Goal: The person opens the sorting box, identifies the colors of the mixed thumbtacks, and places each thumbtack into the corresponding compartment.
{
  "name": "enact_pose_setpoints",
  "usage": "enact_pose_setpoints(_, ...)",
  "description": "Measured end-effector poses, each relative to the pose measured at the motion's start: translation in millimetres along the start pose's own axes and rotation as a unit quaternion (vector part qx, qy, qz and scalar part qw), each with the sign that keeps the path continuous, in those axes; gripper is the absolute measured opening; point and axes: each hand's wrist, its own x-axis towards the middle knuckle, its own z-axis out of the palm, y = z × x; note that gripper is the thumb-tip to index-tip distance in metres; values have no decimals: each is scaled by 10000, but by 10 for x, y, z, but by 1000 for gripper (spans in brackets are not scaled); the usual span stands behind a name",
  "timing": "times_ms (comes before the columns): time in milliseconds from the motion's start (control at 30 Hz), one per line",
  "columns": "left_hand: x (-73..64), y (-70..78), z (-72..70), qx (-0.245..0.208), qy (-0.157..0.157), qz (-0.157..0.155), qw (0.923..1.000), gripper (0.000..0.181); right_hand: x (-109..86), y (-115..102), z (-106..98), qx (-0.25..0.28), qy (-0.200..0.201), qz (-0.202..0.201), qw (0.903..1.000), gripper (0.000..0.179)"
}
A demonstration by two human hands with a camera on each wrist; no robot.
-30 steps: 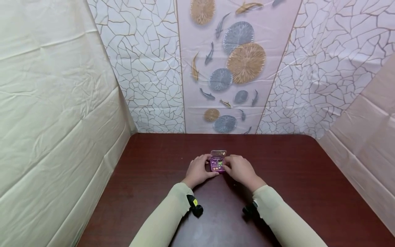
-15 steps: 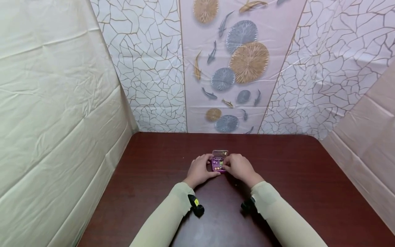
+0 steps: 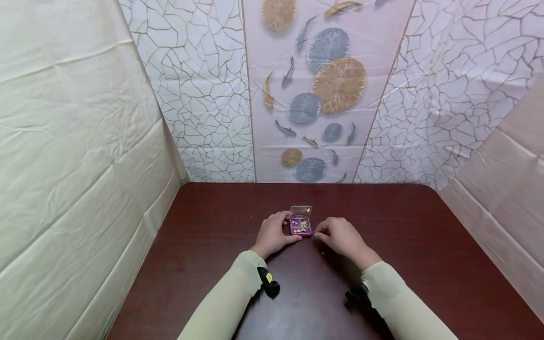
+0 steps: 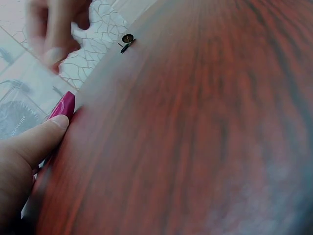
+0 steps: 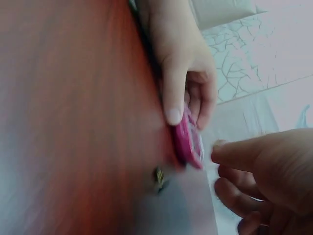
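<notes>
A small purple case with its clear lid raised sits on the table. Small yellow, green and pale pieces lie in its compartments. My left hand holds the case from the left, thumb at its near edge and fingers round its far side. To the right of the case is my right hand, clear of it, with thumb and forefinger tips close together and the other fingers curled. I cannot tell whether a small thing is between those tips. A tiny dark and gold piece lies nearby.
The dark red-brown table runs back to a patterned cloth wall. A pale cloth closes off the left side, and another cloth hangs on the right.
My right hand has drawn away from the case to the right and slightly nearer, so the compartments show fully. My left hand keeps its hold on the case.
</notes>
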Motion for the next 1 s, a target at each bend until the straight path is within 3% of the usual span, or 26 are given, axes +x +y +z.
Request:
enact_pose_setpoints(167, -3, 16, -36, -24, -6, -13, 10000, 83, -280, 104, -28, -140, -472, -246, 9985, 3)
enact_pose_setpoints(300, -3, 21, -42, -23, -37, -45, 10000, 83, -396, 144, -4, -106, -439, -362, 9983, 6)
enact_pose_setpoints(667, -22, 2, 41, -3, -7, -39, 10000, 83, -476, 125, 96, -345, -293, -319, 9985, 17)
enact_pose_setpoints(1000, -11, 38, -9, -3, -35, -98, 9999, 84, -435, 89, 101, -543, -120, -440, 9975, 21)
